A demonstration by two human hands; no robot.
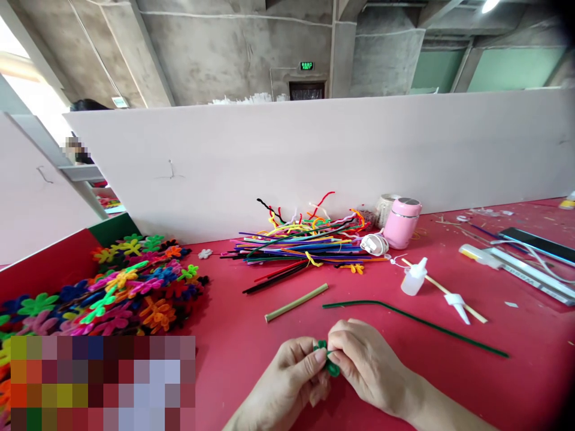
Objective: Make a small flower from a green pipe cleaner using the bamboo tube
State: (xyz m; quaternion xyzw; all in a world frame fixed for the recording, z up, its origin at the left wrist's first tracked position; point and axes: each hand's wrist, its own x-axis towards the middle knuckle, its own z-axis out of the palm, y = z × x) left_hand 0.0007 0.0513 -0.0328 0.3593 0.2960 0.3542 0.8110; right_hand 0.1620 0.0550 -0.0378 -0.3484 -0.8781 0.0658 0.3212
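Observation:
Between my two hands is a dark green pipe cleaner bent into small loops (333,368), partly hidden by the fingers. My left hand (291,374) is closed and pinches it with thumb and fingertips. From the other side my right hand (371,365) grips the same piece, its fingers bent and its thumb pressed close. A straight, slightly bent dark green pipe cleaner (431,323) lies on the table just beyond my right hand. Farther off, ahead of my hands, rests a pale bamboo stick (296,303).
Colourful pipe-cleaner flowers (121,287) fill the left side. A bundle of loose pipe cleaners (296,239) lies by the white partition (314,155). To the right are a pink flask (403,222), a glue bottle (414,277), a white nozzle cap (457,306) and a phone-like black slab (539,244).

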